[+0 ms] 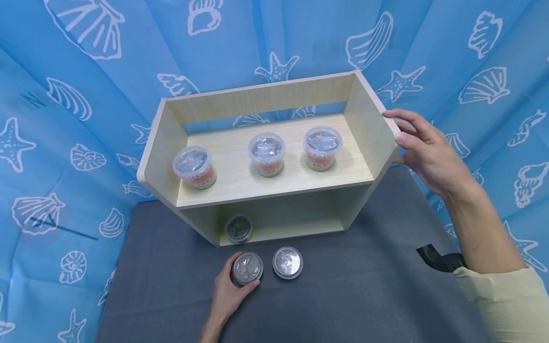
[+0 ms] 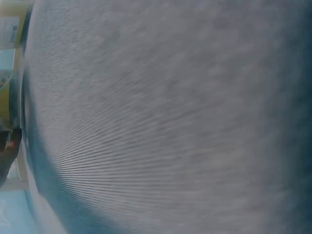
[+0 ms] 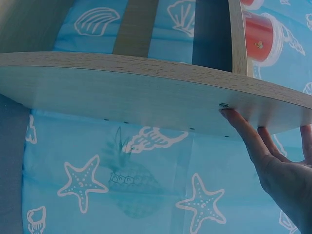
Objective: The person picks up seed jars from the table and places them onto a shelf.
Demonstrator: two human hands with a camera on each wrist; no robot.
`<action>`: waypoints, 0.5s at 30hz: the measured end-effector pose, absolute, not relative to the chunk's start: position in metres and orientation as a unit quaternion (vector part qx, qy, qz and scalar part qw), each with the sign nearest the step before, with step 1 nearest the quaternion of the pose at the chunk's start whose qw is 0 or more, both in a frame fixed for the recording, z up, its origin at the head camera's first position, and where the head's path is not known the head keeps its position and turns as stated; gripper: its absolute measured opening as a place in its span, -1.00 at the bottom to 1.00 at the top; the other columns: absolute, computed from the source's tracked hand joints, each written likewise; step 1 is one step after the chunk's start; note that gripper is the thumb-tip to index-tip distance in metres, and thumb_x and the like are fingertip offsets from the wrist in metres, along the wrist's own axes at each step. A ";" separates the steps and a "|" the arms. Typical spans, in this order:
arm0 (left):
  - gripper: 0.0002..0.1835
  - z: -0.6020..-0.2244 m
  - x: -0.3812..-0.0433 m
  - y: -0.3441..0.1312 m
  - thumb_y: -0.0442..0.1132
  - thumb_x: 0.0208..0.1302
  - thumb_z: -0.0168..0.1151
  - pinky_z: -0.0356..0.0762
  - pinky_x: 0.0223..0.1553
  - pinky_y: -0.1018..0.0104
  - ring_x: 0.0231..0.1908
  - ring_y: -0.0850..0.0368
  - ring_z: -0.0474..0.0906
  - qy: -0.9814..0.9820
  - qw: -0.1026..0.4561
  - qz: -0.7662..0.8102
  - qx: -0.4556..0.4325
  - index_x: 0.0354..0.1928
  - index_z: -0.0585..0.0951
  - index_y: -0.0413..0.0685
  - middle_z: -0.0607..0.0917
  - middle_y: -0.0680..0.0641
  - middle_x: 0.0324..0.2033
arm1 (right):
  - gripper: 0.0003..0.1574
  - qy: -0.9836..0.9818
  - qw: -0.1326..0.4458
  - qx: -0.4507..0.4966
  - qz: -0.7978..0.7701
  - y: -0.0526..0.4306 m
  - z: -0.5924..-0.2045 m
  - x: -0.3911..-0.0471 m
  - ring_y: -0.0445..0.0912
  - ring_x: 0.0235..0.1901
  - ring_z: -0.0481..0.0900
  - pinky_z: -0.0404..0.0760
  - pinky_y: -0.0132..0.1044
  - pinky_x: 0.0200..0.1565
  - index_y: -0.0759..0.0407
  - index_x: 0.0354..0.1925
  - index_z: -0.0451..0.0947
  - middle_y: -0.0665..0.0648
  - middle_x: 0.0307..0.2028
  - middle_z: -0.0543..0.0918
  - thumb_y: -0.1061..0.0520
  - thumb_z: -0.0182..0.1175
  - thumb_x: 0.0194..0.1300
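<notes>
A light wooden two-tier shelf (image 1: 274, 190) stands on a grey-covered table. My left hand (image 1: 227, 290) holds a small lidded plastic tub (image 1: 248, 267) on the table in front of the shelf, thumb and fingers round its sides. A second tub (image 1: 288, 262) stands just right of it, apart. Another tub (image 1: 238, 228) is at the left end of the lower tier. My right hand (image 1: 429, 147) touches the shelf's right side panel (image 3: 146, 92); in the right wrist view its extended fingertips rest on the outer face. The left wrist view shows mostly grey cloth.
On the upper tier are three clear-lidded tubs with pinkish-orange sides: a left one (image 1: 195, 167), a middle one (image 1: 267, 154) and a right one (image 1: 322, 147). A blue curtain (image 1: 86, 166) with white shell prints hangs behind and beside the table (image 1: 326, 305).
</notes>
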State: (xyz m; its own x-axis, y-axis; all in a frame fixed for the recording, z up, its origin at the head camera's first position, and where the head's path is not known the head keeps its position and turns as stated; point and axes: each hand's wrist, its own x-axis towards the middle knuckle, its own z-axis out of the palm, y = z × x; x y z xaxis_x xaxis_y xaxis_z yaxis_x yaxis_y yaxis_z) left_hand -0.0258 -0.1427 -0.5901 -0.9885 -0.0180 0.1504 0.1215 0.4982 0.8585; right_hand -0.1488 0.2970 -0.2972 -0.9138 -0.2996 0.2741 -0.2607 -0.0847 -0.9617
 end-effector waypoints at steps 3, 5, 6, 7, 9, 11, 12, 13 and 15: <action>-0.04 -0.587 -0.029 -0.142 -0.16 -0.26 0.72 0.36 0.12 0.48 0.12 0.07 0.55 -0.859 0.077 -0.504 -0.042 0.32 0.49 -0.03 0.62 0.05 0.14 | -0.43 0.677 0.015 -0.209 -0.706 0.296 -0.297 -0.149 0.02 0.19 0.36 0.61 -0.30 -0.09 0.14 0.46 0.22 0.21 0.39 0.26 0.29 -0.13 0.55; -0.04 -0.586 -0.032 -0.142 -0.18 -0.26 0.72 0.35 0.12 0.53 0.12 0.06 0.54 -0.857 0.082 -0.507 -0.048 0.33 0.49 -0.04 0.61 0.04 0.14 | -0.43 0.678 0.017 -0.207 -0.705 0.295 -0.297 -0.149 0.02 0.20 0.35 0.61 -0.31 -0.08 0.13 0.46 0.23 0.21 0.40 0.25 0.29 -0.12 0.55; -0.03 -0.585 -0.033 -0.142 -0.19 -0.26 0.72 0.34 0.12 0.55 0.12 0.06 0.53 -0.856 0.083 -0.508 -0.051 0.33 0.49 -0.04 0.60 0.04 0.14 | -0.43 0.677 0.018 -0.207 -0.706 0.295 -0.297 -0.149 0.03 0.20 0.35 0.61 -0.31 -0.07 0.13 0.46 0.23 0.21 0.40 0.24 0.28 -0.12 0.56; -0.03 -0.585 -0.035 -0.142 -0.21 -0.26 0.72 0.34 0.11 0.57 0.12 0.06 0.53 -0.853 0.082 -0.513 -0.053 0.33 0.49 -0.05 0.59 0.04 0.15 | -0.43 0.679 0.018 -0.207 -0.705 0.294 -0.297 -0.148 0.03 0.21 0.35 0.60 -0.32 -0.07 0.13 0.46 0.22 0.21 0.40 0.24 0.28 -0.12 0.56; -0.03 -0.582 -0.037 -0.141 -0.23 -0.26 0.71 0.37 0.08 0.59 0.12 0.07 0.53 -0.850 0.079 -0.518 -0.056 0.34 0.49 -0.05 0.59 0.04 0.15 | -0.44 0.682 0.015 -0.204 -0.702 0.294 -0.296 -0.148 0.03 0.20 0.36 0.60 -0.33 -0.07 0.13 0.46 0.23 0.21 0.40 0.24 0.26 -0.11 0.56; -0.03 -0.581 -0.040 -0.140 -0.20 -0.24 0.71 0.42 0.07 0.56 0.13 0.08 0.53 -0.851 0.076 -0.517 -0.056 0.35 0.48 -0.02 0.59 0.04 0.16 | -0.44 0.684 0.011 -0.203 -0.701 0.293 -0.296 -0.147 0.03 0.19 0.37 0.61 -0.33 -0.07 0.14 0.46 0.23 0.22 0.40 0.25 0.25 -0.10 0.56; -0.03 -0.579 -0.041 -0.140 -0.20 -0.24 0.71 0.45 0.07 0.52 0.14 0.08 0.53 -0.850 0.074 -0.519 -0.057 0.35 0.48 -0.01 0.59 0.02 0.18 | -0.44 0.685 0.009 -0.203 -0.700 0.293 -0.295 -0.147 0.03 0.18 0.37 0.61 -0.33 -0.07 0.14 0.46 0.24 0.22 0.39 0.25 0.24 -0.10 0.56; -0.02 -0.577 -0.042 -0.139 -0.19 -0.23 0.71 0.47 0.07 0.48 0.15 0.09 0.52 -0.849 0.072 -0.521 -0.056 0.36 0.48 0.00 0.59 0.02 0.19 | -0.45 0.687 0.007 -0.202 -0.698 0.293 -0.295 -0.146 0.03 0.17 0.38 0.61 -0.33 -0.08 0.14 0.45 0.24 0.22 0.39 0.26 0.24 -0.10 0.56; -0.03 -0.574 -0.045 -0.137 -0.18 -0.22 0.71 0.52 0.08 0.37 0.15 0.09 0.52 -0.847 0.072 -0.524 -0.055 0.36 0.47 0.03 0.58 0.01 0.20 | -0.45 0.687 0.005 -0.203 -0.697 0.292 -0.294 -0.145 0.03 0.16 0.39 0.62 -0.33 -0.08 0.13 0.45 0.24 0.23 0.38 0.27 0.24 -0.10 0.56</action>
State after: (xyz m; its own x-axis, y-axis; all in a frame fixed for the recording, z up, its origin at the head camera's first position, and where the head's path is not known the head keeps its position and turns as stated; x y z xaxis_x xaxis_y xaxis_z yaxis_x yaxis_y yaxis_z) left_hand -0.0448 -0.1374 -0.5741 -0.9837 0.0183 0.1789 0.1682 0.4451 0.8795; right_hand -0.1454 0.2920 -0.2942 -0.9176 -0.2866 0.2754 -0.2713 -0.0550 -0.9609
